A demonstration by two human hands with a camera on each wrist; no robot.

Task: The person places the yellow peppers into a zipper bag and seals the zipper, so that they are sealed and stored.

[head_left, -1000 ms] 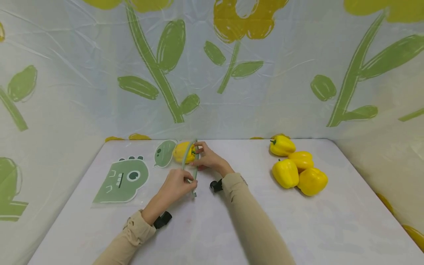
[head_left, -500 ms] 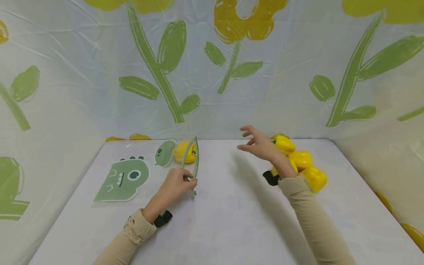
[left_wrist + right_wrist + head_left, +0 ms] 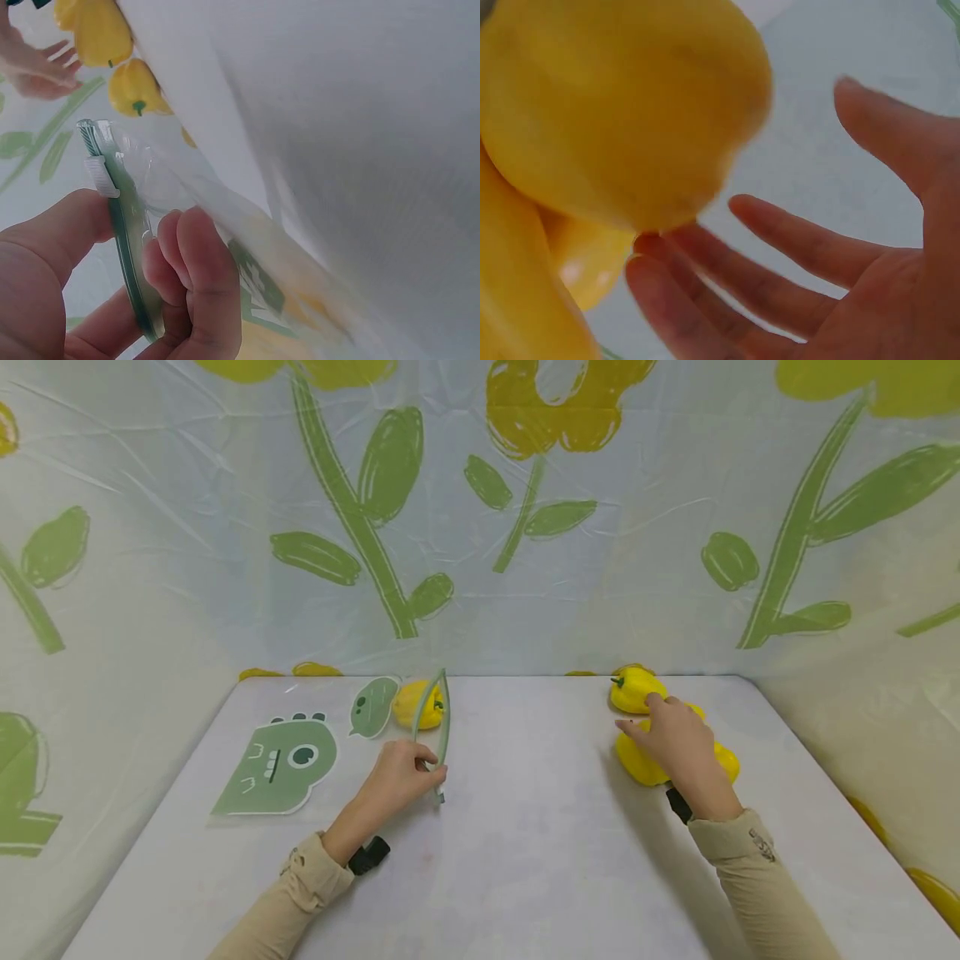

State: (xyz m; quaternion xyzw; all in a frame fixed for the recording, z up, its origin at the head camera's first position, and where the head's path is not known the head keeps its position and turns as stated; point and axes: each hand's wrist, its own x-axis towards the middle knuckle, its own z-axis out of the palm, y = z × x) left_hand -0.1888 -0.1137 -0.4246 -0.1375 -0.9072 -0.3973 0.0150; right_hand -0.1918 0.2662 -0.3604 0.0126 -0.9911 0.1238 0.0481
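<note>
My left hand (image 3: 396, 775) pinches the green zip edge of a clear slider zip bag (image 3: 277, 777) with green cartoon prints. In the left wrist view, a white slider (image 3: 101, 177) sits on the zip, just above the thumb. The bag's mouth gapes towards the right. Just inside lies one yellow bell pepper (image 3: 408, 703), its green stem facing the mouth. My right hand (image 3: 681, 747) is over the group of yellow bell peppers (image 3: 636, 760) on the right, fingers spread. In the right wrist view, the fingertips are right at the lower side of a bell pepper (image 3: 622, 105).
The white table (image 3: 517, 860) carries the bag on its left and the peppers at the back right. Another yellow bell pepper (image 3: 632, 690) lies at the far edge. A cloth backdrop (image 3: 600, 602) with printed flowers rises behind the table and along both sides.
My right hand has let go of the pepper at the bag's mouth and swung right, over the other peppers. My left hand keeps its grip on the bag in the same place.
</note>
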